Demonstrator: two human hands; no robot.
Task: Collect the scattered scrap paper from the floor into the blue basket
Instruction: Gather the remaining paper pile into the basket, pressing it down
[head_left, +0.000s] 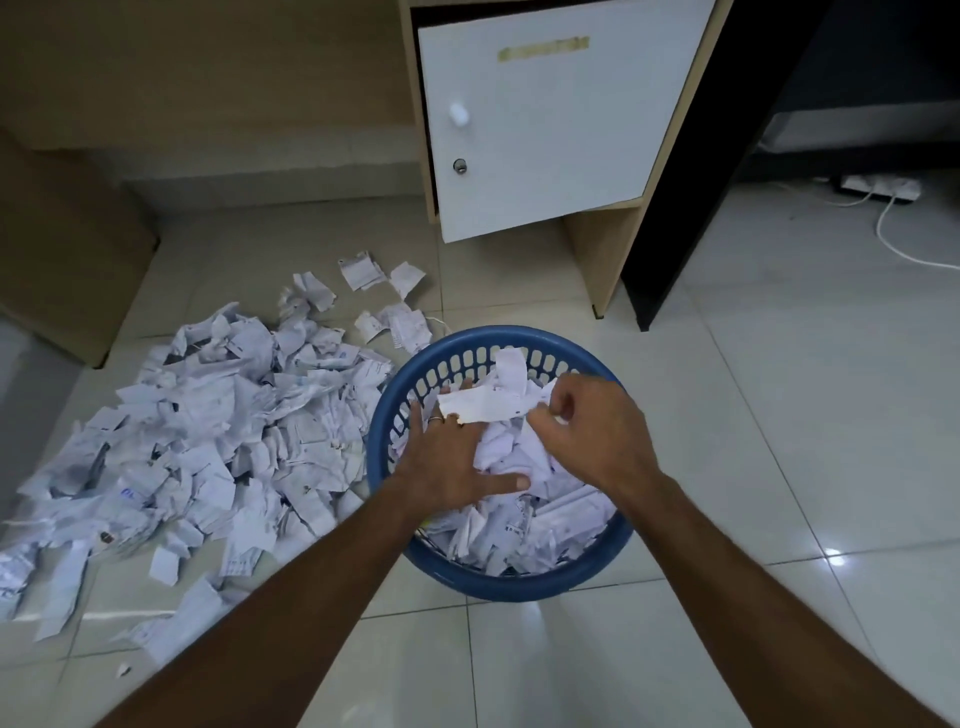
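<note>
A round blue basket (467, 345) stands on the tiled floor at the centre, holding a heap of white scrap paper (524, 519). Both hands are over the basket. My left hand (452, 457) lies flat with straight spread fingers on the paper inside. My right hand (592, 431) has its fingers curled and pinches paper at the basket's right side. A white strip (480, 405) lies across between the two hands. A large pile of scattered scrap paper (208, 441) covers the floor left of the basket.
A cabinet with a white door (545, 130) ajar stands behind the basket, with a black panel (691, 208) to its right. A cardboard box (67, 260) sits at the left. A power strip and white cable (883, 208) lie at the far right.
</note>
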